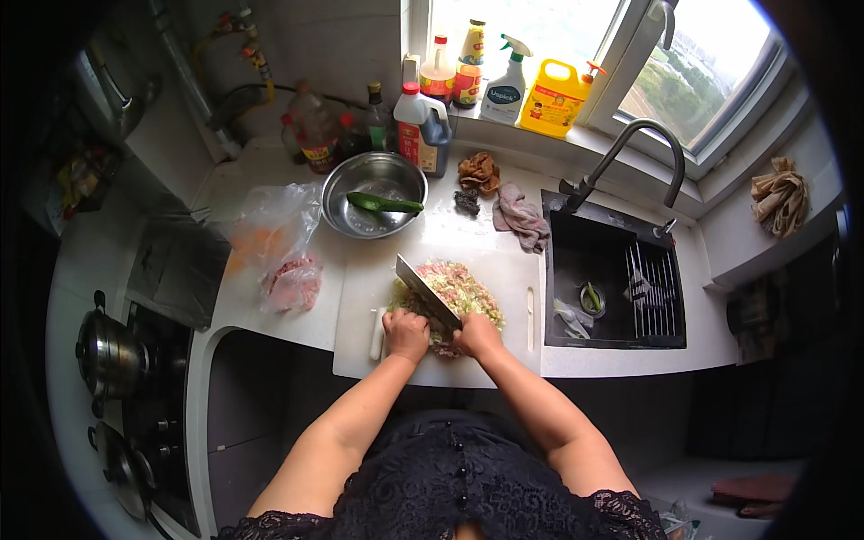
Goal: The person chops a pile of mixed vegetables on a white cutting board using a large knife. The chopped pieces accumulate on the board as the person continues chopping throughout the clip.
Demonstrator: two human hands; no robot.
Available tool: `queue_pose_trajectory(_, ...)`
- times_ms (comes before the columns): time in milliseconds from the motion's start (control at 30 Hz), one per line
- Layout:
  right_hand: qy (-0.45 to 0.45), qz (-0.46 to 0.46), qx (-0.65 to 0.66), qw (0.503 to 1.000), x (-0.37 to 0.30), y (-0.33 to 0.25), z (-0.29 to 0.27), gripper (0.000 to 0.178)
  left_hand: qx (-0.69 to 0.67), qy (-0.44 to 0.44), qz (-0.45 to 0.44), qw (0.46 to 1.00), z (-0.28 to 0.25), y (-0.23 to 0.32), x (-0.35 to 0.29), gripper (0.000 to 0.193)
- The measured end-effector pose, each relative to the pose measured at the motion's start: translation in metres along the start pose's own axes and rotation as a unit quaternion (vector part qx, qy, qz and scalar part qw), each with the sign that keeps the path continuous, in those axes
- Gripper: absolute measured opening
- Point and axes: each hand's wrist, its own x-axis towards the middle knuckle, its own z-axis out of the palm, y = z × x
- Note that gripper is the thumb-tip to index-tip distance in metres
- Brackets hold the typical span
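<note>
Cleaver (pixel 427 292): 1 | chopped heap (pixel 465 290): 1 | hands (pixel 408 335) (pixel 479 337): 2 | steel bowl (pixel 358 225): 1

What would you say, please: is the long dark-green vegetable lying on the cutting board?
No, the long dark-green vegetable lies in the metal bowl, while the cutting board bears a heap of chopped food.

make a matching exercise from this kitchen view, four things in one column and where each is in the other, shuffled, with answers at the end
Things
1. cleaver
2. cucumber
3. yellow jug
4. pinkish cloth

Places
A. on the windowsill
B. at the left edge of the sink
C. in the right hand
D. inside the metal bowl

Pairs: 1-C, 2-D, 3-A, 4-B
</note>
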Motion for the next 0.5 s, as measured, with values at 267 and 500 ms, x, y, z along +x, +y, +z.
queue_pose_trajectory(267,0.006,0.013,0.009,1.000,-0.005,-0.004,0.007,0.020,0.063,0.000,-0.023,0.998,0.036,-0.015,-0.006,0.007)
queue_pose_trajectory(500,0.025,-0.001,0.044,0.999,-0.011,-0.023,-0.021,0.020,0.008,0.030,-0.053,0.998,0.033,-0.027,-0.008,0.006)
